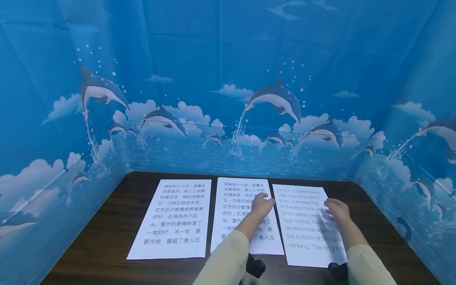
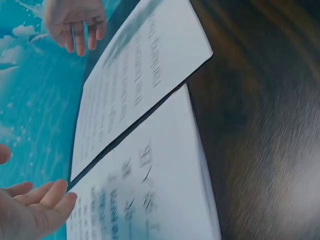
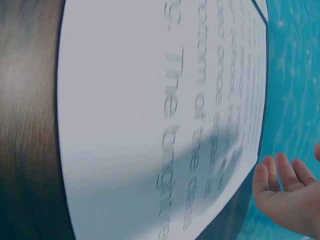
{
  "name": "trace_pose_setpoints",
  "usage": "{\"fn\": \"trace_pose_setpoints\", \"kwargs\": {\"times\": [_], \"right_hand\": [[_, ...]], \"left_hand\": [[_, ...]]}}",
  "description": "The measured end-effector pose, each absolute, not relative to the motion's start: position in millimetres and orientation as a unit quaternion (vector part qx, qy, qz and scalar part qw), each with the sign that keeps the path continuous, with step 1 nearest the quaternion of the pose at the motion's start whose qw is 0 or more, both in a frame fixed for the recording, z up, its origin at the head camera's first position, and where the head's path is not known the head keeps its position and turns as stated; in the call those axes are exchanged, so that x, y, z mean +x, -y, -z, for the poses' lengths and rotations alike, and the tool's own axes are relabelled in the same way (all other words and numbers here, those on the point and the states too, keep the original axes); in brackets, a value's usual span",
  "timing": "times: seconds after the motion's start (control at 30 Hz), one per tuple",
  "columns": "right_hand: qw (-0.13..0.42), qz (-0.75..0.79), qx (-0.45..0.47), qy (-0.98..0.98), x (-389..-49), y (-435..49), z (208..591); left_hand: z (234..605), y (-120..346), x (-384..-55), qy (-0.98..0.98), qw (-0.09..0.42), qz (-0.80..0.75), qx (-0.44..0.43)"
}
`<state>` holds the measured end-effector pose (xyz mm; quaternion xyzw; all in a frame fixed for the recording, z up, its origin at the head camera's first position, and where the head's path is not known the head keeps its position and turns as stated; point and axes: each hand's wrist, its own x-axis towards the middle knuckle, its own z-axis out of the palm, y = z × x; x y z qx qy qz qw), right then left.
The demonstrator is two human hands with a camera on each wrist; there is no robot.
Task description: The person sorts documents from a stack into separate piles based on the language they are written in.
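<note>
My left hand (image 1: 263, 204) hovers over the upper right part of the middle stack of printed sheets (image 1: 246, 247), which carries Chinese text. In the left wrist view, the fingers of that hand are loosely bent and hold nothing. Over the right edge of the sheet with English text (image 1: 303, 221) is my right hand (image 1: 337, 209). Its relaxed fingers (image 3: 282, 172) are spread a little, with nothing between them. A shadow of the hand falls across the English print. Parts of the text on both papers are hidden behind the hands and forearms.
Another sheet with Chinese text (image 1: 174, 217) lies to the left on the dark wooden table (image 1: 96, 237). A blue dolphin-print cloth (image 1: 213, 59) rises behind the table and along both sides. Narrow gaps separate the papers.
</note>
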<state>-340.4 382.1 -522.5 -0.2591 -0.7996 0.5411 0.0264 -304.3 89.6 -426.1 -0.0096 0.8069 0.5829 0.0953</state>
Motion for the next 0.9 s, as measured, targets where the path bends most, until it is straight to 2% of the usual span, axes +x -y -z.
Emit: {"fn": "trace_pose_setpoints", "kwargs": {"times": [0.3, 0.53, 0.9], "right_hand": [[-0.02, -0.564, -0.225, 0.794, -345, -334, 497], [-0.041, -0.555, -0.199, 0.807, -354, -308, 492], [-0.079, -0.557, -0.198, 0.803, -326, -251, 451]], "left_hand": [[425, -50, -325, -0.817, 0.066, -0.571, -0.046], [424, -11, -333, -0.816, 0.034, -0.573, -0.075], [429, 28, -334, -0.829, 0.017, -0.546, -0.117]]}}
